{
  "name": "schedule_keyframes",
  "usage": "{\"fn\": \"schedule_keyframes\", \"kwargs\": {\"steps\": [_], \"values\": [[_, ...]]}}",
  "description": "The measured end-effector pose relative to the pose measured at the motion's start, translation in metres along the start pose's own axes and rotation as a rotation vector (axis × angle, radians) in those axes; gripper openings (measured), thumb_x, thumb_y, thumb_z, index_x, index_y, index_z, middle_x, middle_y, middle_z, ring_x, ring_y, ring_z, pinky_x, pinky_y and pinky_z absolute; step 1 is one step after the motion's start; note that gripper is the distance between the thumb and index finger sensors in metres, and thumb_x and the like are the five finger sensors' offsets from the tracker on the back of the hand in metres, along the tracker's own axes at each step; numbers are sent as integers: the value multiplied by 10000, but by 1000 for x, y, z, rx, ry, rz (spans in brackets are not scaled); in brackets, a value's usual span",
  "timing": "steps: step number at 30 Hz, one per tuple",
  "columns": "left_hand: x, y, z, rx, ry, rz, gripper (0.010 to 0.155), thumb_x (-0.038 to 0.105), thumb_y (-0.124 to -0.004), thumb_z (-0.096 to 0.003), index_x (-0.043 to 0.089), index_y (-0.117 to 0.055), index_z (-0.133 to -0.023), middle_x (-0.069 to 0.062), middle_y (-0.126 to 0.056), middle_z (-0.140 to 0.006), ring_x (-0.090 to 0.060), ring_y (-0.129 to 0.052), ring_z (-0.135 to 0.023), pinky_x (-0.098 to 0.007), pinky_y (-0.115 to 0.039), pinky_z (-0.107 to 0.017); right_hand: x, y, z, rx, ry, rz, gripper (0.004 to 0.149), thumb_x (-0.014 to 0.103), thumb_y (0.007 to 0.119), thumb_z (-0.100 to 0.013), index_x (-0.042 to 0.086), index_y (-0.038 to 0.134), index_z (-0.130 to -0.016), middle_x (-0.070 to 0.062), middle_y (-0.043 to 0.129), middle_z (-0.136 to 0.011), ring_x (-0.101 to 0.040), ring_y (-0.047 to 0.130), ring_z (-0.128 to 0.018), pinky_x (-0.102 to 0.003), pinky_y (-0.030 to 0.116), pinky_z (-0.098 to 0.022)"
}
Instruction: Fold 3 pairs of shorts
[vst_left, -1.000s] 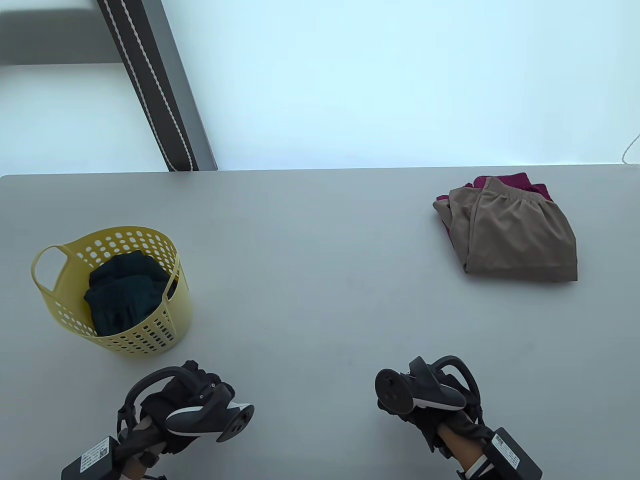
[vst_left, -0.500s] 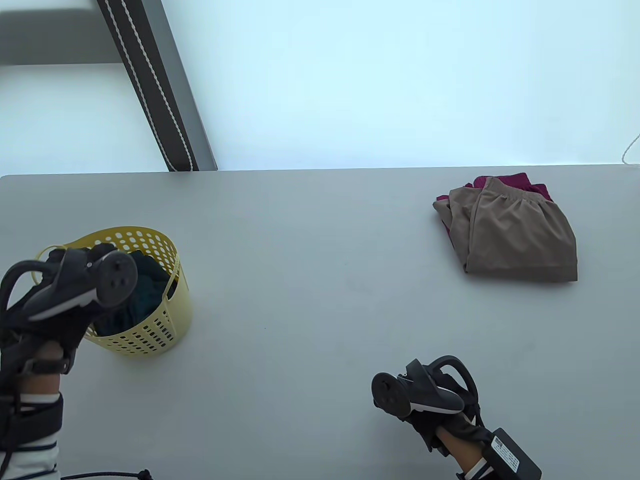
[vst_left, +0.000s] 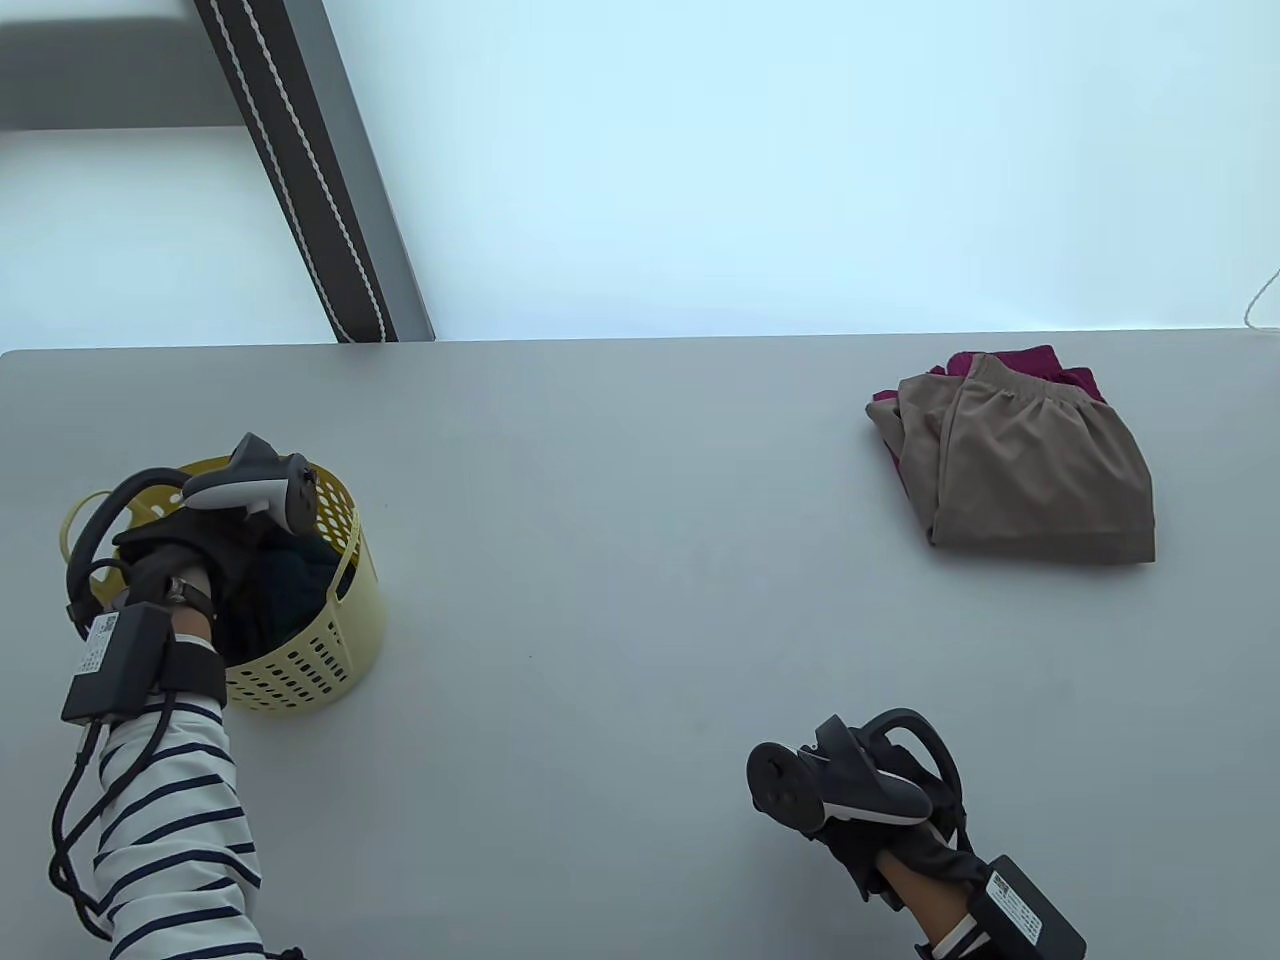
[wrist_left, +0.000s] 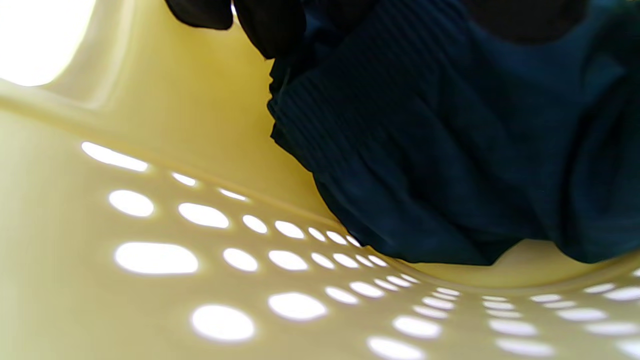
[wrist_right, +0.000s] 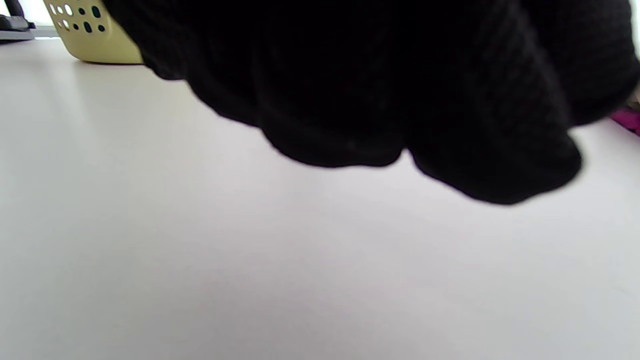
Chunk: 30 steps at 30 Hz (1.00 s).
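My left hand (vst_left: 190, 560) reaches down into the yellow basket (vst_left: 300, 670) at the near left. In the left wrist view its gloved fingertips (wrist_left: 270, 25) lie against the edge of the dark teal shorts (wrist_left: 450, 150) bunched inside. Whether they grip the cloth is hidden. A little of those shorts (vst_left: 290, 585) shows beside the hand in the table view. Tan shorts (vst_left: 1040, 480) lie folded on top of magenta shorts (vst_left: 1030, 360) at the far right. My right hand (vst_left: 870, 800) rests near the front edge with loosely curled fingers (wrist_right: 375, 100) and holds nothing.
The grey table (vst_left: 620, 560) stretches bare between basket and folded pile. The basket (wrist_right: 95, 40) shows far off in the right wrist view, and a magenta corner (wrist_right: 627, 120) peeks past my fingers. A dark beam with white cord (vst_left: 300, 170) stands beyond the far edge.
My left hand rose from the front edge, swung left over the basket and has dipped into it onto the dark shorts. The right hand has barely moved.
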<state>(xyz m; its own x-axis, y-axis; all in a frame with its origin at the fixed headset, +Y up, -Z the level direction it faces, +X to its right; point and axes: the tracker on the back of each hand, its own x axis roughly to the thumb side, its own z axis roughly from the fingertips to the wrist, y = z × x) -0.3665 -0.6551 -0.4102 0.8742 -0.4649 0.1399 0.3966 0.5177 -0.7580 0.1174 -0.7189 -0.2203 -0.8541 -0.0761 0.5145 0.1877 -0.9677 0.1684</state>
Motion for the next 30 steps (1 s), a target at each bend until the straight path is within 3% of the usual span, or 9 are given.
{"fn": "schedule_keyframes", "kwargs": {"steps": [3,7,9,12,14,17,23,26,30], "values": [[6,-1,-4,-33,21,-67,948,615,-662,-373,272,-136,-1084,183,-547,-1157,-251,-636,-1123,-507,-563,-812,0,0,0,4,-3,0,387,506,639,-467,214,886,-404,-19,974,-266,-227,1011,-201,-474,837,-311],[11,-1,-4,-40,39,-113,836,591,-666,-385,339,-261,-1072,268,-745,-920,-168,-723,-1064,-503,-579,-810,0,0,0,-2,-5,5,387,506,639,-467,214,886,-405,-19,975,-268,-227,1011,-201,-473,837,-311],[11,-1,-4,-38,52,-123,671,586,-668,-379,461,-424,-992,290,-827,-789,-105,-805,-999,-493,-596,-805,1,0,0,-2,-6,6,389,506,639,-467,213,887,-405,-19,975,-269,-229,1011,-203,-475,837,-311],[9,1,3,7,70,-114,458,589,-689,-350,539,-633,-802,278,-853,-731,-93,-844,-956,-499,-612,-795,1,-1,0,-5,-5,12,388,505,639,-466,214,887,-405,-20,976,-269,-227,1013,-202,-474,838,-312],[4,6,13,85,95,-67,442,580,-695,-340,551,-644,-778,240,-837,-796,-145,-823,-984,-519,-610,-790,1,0,0,-7,-5,13,388,506,639,-467,214,887,-407,-20,976,-271,-229,1012,-206,-475,837,-312],[-9,19,37,159,110,47,436,543,-694,-378,490,-642,-807,95,-729,-1056,-261,-773,-1039,-566,-585,-784,1,0,0,-2,-8,10,387,504,639,-467,213,887,-410,-21,977,-276,-231,1013,-209,-477,836,-316],[-46,66,130,443,130,211,426,490,-677,-434,416,-610,-848,109,-773,-1077,-288,-855,-1027,-571,-617,-780,1,1,0,5,-12,13,387,503,638,-468,212,888,-417,-24,980,-285,-234,1017,-220,-479,836,-322],[-65,91,189,687,157,350,407,451,-686,-461,373,-606,-852,164,-927,-866,-213,-949,-935,-560,-664,-768,1,0,0,-1,-7,8,388,504,637,-468,211,888,-417,-24,980,-285,-234,1016,-221,-480,836,-321],[-84,122,292,1181,289,556,387,448,-639,-514,343,-588,-883,140,-950,-702,-137,-1023,-773,-519,-742,-730,0,-1,1,-12,0,19,388,503,637,-467,212,888,-418,-24,980,-285,-234,1017,-220,-479,836,-320]]}}
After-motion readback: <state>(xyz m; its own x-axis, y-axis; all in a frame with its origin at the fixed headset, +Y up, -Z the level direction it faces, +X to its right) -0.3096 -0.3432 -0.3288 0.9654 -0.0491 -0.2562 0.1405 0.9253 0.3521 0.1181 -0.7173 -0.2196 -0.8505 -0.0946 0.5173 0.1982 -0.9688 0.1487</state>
